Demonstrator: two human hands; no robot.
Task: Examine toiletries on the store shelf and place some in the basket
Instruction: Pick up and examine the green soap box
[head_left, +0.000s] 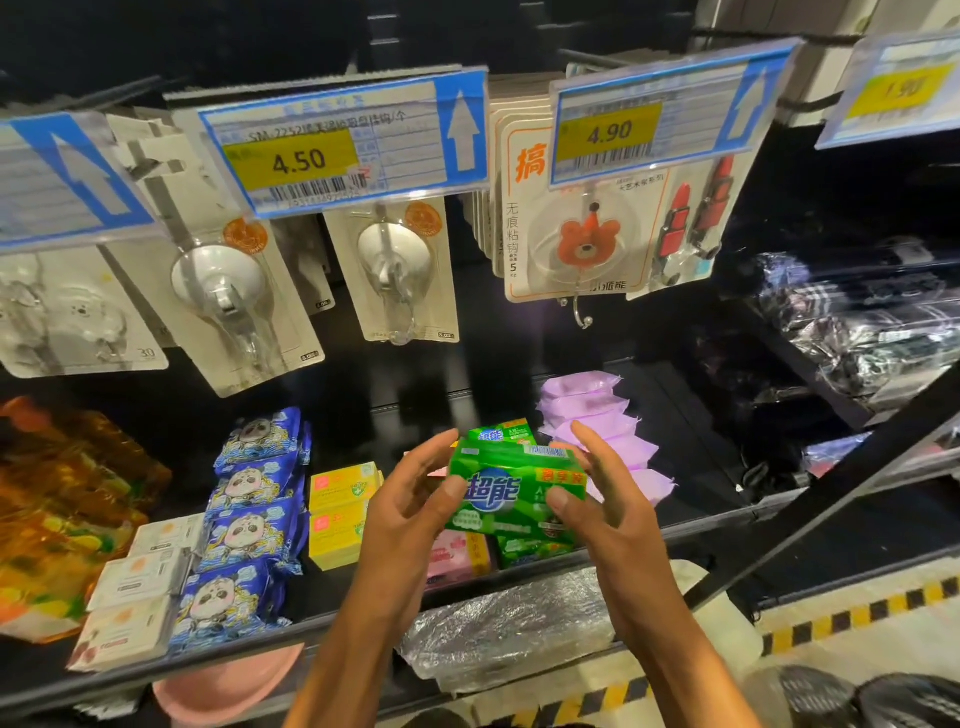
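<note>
Fingers (432, 449) of the left hand (410, 504) curl loosely behind the left end of a green soap pack (514, 493), with the thumb pressed flat on its printed front. The right hand (610, 499) mirrors this. Its thumb rests on the front near the lower right corner, and its fingers (589, 447) reach up behind the right end, only slightly bent and spread a little apart. Neither hand closes tightly. The pack is pinched between thumbs and fingers on both sides.

The pack is held in the air in front of the black shelf (675, 431), tilted slightly with its front towards the camera. More green packs (535, 548) lie on the shelf just behind and below it. Purple packs (597, 410) are stacked in a row to the right, just beyond the right hand. To the left sit yellow boxes (340, 512), then blue panda packs (254, 519) and white boxes (140, 582). A pink pack (457, 564) shows under the left wrist.

Above the shelf hang carded hooks (223, 291) behind price tags reading 4.50 (298, 158) and 4.90 (609, 132). A pink basin (228, 686) sits on the level below.
</note>
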